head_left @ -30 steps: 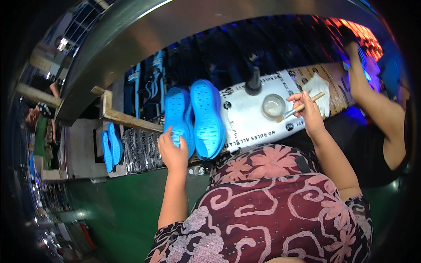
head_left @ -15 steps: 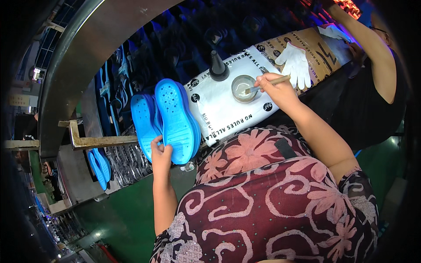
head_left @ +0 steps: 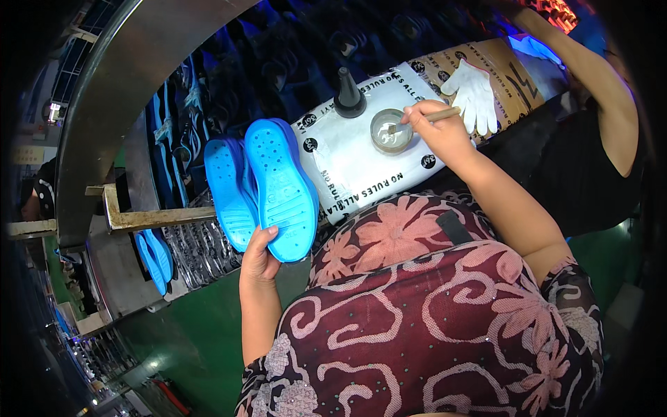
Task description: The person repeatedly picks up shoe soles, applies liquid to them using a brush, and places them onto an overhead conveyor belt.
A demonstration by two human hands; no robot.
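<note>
Two bright blue shoe soles lie side by side, toes pointing away from me. My left hand (head_left: 261,256) grips the heel end of the right-hand blue shoe sole (head_left: 283,191), its thumb on top and its fingers mostly hidden beneath. The other blue sole (head_left: 227,184) lies just left of it. In my right hand (head_left: 439,128) is a wooden-handled brush (head_left: 445,113), held between closed fingers. Its bristle end dips into a small round glass bowl (head_left: 380,144) with whitish, clear contents. The bowl stands on white printed plastic sheeting (head_left: 368,184).
A black cone-topped bottle (head_left: 349,97) stands behind the bowl. One white glove (head_left: 474,97) lies on brown cardboard (head_left: 511,80) to the right. A metal bar (head_left: 163,219) juts in from the left, above another pair of blue soles (head_left: 154,260). A co-worker's arm (head_left: 590,76) reaches across at far right.
My left hand has shifted from between the two soles to the right-hand sole's heel, its thumb now lying on top. The brush stays in the bowl.
</note>
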